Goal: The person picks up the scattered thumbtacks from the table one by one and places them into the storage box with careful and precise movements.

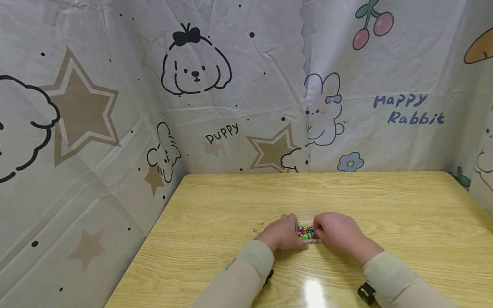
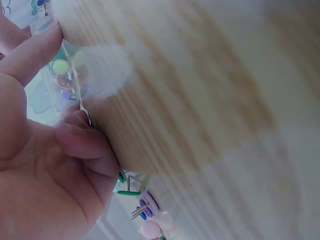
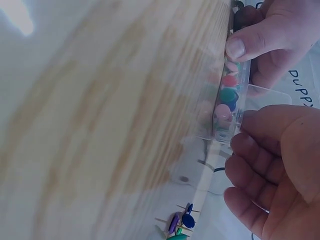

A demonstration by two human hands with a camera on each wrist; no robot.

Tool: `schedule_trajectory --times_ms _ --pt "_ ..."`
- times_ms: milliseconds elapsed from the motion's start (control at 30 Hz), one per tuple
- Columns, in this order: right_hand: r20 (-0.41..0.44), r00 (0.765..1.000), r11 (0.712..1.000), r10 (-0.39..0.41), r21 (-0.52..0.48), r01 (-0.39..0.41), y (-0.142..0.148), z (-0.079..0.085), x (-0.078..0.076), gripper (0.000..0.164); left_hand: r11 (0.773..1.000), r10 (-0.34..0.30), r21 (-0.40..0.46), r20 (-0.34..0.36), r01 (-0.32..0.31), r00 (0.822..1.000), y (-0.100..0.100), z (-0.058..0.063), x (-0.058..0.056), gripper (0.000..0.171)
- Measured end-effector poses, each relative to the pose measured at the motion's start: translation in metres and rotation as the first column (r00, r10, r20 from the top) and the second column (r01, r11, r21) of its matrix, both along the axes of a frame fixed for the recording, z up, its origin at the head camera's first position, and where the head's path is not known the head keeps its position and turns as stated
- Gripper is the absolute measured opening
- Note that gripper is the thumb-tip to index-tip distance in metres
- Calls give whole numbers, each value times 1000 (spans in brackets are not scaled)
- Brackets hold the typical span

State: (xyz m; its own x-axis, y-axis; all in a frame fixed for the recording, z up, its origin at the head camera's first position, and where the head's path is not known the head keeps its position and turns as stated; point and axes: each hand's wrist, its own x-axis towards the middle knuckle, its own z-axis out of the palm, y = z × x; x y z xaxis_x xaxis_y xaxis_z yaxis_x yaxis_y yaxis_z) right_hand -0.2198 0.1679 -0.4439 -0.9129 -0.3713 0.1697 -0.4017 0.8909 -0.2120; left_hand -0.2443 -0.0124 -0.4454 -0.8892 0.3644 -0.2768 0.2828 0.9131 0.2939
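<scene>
A clear plastic box (image 1: 308, 241) full of colourful thumbtacks (image 1: 306, 232) sits on the table, its transparent lid (image 1: 307, 212) raised at the far side. My left hand (image 1: 283, 233) grips the box at its left end, thumb (image 3: 245, 46) along the near wall and fingers behind. My right hand (image 1: 339, 231) is at the other end, its fingertips over the tacks inside the rim. In the right wrist view the thumb of this hand (image 3: 280, 165) reaches behind the box and the other fingers curl. I cannot tell whether it pinches a tack; the box hides its tips.
Left of the box lie a few loose pieces, including a yellow one (image 1: 262, 222); the left wrist view shows thumbtacks (image 2: 145, 206) there. More thumbtacks (image 3: 182, 220) lie beyond the right hand. The wooden table (image 1: 231, 192) ends at a printed curtain (image 1: 231, 107).
</scene>
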Motion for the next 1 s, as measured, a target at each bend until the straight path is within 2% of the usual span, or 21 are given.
schedule_trajectory --times_ms 467,1000 --pt "0 1000 999 2 36 -2 -2 -3 -1 20 1000 -2 7 5 2 1000 0 2 0 68" --pt "15 1000 997 -8 77 7 -4 -2 -1 14 1000 -11 -4 6 11 1000 -1 0 -2 82"
